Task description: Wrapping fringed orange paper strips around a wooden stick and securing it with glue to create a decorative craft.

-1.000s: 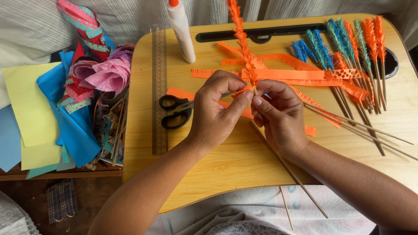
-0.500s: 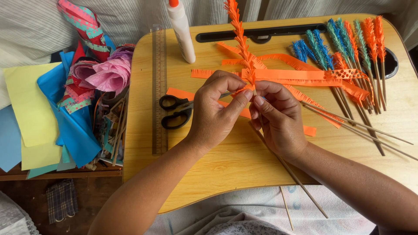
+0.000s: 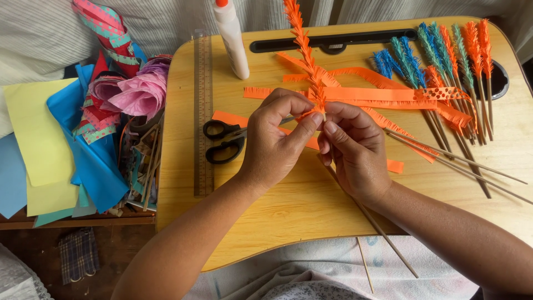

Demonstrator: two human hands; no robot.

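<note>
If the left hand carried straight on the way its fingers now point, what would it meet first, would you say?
Probably the right hand: the left hand points rightward, and their fingertips nearly touch around the fringed orange stick.

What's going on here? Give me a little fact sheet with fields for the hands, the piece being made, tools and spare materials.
Left hand: pinching orange fringed paper at a thin wooden stick
Right hand: gripping the same stick below the wrap
Piece: orange fringed paper spike, upright
Tools: black-handled scissors, clear plastic ruler, white glue bottle
Finished: blue, green and orange fringed sticks
Spare: loose orange fringed strips, coloured paper sheets
Surface: wooden lap tray
</note>
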